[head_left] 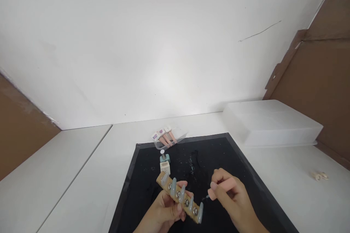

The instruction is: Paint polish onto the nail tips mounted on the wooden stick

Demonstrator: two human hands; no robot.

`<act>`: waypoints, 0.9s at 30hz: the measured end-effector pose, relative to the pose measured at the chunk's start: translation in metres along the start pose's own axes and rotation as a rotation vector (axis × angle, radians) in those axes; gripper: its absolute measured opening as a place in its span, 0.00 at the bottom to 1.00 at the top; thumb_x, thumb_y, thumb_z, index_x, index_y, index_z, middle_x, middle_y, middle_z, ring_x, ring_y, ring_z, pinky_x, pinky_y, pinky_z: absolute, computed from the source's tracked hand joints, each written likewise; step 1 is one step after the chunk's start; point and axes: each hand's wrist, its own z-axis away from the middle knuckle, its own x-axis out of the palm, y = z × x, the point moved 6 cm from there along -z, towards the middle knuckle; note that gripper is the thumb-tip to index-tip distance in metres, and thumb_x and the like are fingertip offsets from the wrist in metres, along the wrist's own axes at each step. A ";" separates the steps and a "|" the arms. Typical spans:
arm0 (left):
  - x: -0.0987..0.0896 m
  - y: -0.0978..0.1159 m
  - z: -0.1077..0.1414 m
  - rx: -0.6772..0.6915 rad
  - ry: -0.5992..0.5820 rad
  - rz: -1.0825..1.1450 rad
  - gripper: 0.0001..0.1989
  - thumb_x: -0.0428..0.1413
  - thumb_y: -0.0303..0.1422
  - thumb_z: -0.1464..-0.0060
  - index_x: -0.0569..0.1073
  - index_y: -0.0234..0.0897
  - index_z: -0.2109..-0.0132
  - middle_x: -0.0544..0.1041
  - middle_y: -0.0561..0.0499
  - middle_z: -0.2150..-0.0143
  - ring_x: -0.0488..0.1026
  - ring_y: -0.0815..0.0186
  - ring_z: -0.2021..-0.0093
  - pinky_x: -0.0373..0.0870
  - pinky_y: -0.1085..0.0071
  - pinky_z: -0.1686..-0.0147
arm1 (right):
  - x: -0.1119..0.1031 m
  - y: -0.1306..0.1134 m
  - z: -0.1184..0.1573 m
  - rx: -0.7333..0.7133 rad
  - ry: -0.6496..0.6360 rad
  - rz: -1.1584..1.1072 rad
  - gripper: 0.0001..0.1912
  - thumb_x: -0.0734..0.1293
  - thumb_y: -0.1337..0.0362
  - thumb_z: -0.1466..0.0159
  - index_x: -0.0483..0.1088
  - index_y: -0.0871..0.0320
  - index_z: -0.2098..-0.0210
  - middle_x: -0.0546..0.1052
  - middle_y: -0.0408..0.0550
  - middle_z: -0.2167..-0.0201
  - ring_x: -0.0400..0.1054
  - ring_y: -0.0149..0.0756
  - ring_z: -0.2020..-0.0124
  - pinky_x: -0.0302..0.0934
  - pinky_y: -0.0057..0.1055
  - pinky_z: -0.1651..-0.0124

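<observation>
My left hand point(164, 207) is closed around a wooden strip point(182, 202), which slants down to the right. Several grey-blue artificial nail tips point(173, 187) stand up along it, among round metal studs. In my right hand point(236, 202) is a pink polish brush point(224, 186), pinched by its thick handle. Its dark brush end point(206, 197) points left, close to the nail tip point(201, 212) at the strip's lower right end; they look apart. Just beyond the strip stand a small white square bottle point(165, 168) and a teal bottle point(164, 158) with a light top.
A black mat point(216, 153) with a raised rim lies under my hands. At its back edge, a clear tray point(181, 137) holds pink-handled items point(165, 139) with labels. A translucent white box point(273, 123) stands at back right. Small beige rings point(319, 176) lie on the white table point(87, 185).
</observation>
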 end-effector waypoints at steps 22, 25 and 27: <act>-0.003 -0.001 0.001 -0.002 0.015 -0.001 0.21 0.68 0.31 0.68 0.78 0.43 0.60 0.78 0.50 0.64 0.69 0.72 0.74 0.60 0.70 0.68 | -0.002 0.004 0.000 0.052 0.056 0.015 0.21 0.62 0.66 0.39 0.58 0.58 0.87 0.65 0.41 0.81 0.64 0.31 0.79 0.59 0.25 0.76; -0.001 0.000 0.000 0.011 0.001 -0.007 0.21 0.68 0.32 0.68 0.78 0.44 0.61 0.78 0.51 0.64 0.69 0.73 0.74 0.60 0.71 0.69 | 0.000 -0.001 0.001 0.013 0.009 0.009 0.20 0.62 0.68 0.39 0.59 0.58 0.86 0.65 0.41 0.82 0.63 0.30 0.80 0.58 0.25 0.76; 0.000 0.001 -0.001 0.024 -0.009 -0.011 0.20 0.68 0.31 0.68 0.78 0.45 0.62 0.78 0.52 0.65 0.69 0.73 0.75 0.60 0.71 0.70 | 0.003 -0.005 0.001 -0.022 -0.051 0.031 0.19 0.61 0.69 0.39 0.60 0.58 0.86 0.66 0.41 0.83 0.63 0.30 0.80 0.57 0.26 0.76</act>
